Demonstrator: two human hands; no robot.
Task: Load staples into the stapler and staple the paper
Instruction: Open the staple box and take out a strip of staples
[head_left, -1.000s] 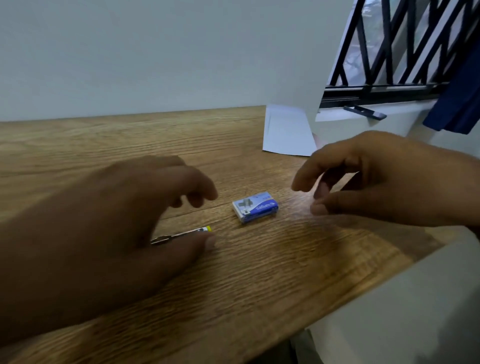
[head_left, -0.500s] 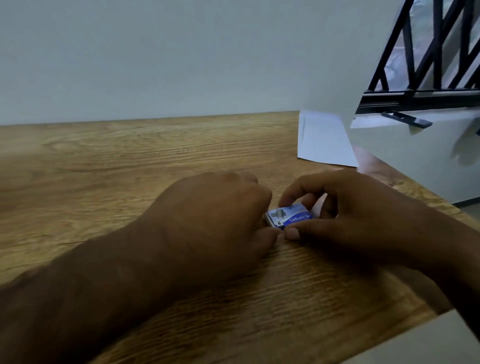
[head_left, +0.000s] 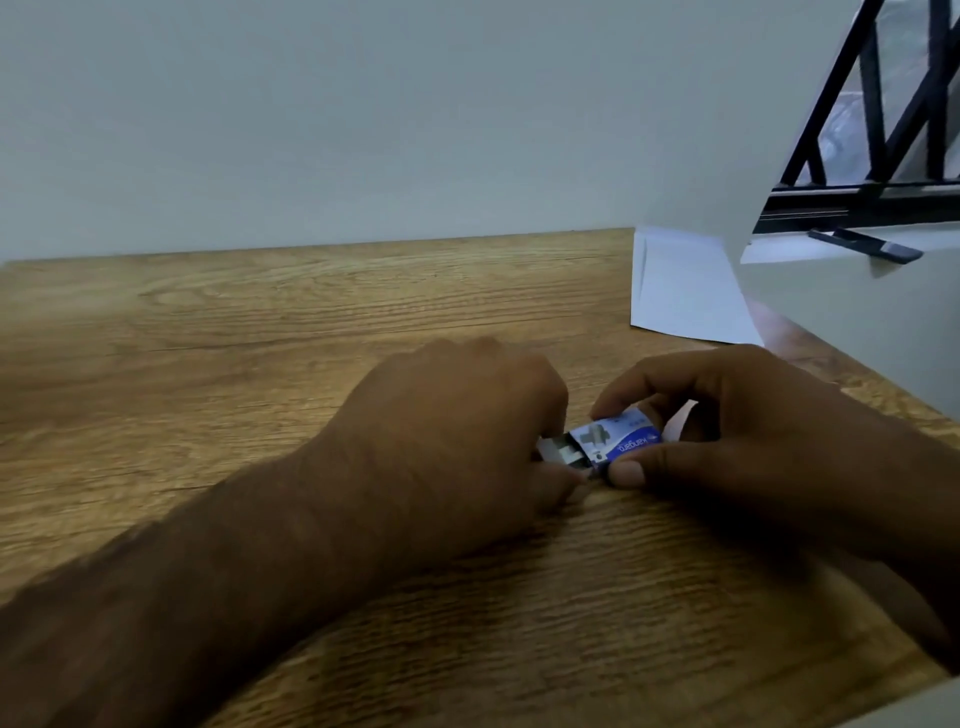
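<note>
A small blue and white staple box lies on the wooden table. My right hand pinches its sleeve between thumb and fingers. My left hand grips the grey inner tray, which sticks out of the box's left end. A white flap shows at the box's right end. A white sheet of paper lies at the table's back right corner. The stapler is hidden; my left forearm covers the spot where a thin metal piece lay.
A pale wall runs along the table's far edge. At the right stand a white ledge and a window with a black grille. The table's right edge runs diagonally close to my right wrist.
Both hands came together onto the staple box. The right hand took the sleeve and the left hand drew the inner tray out to the left. The camera moved closer.
</note>
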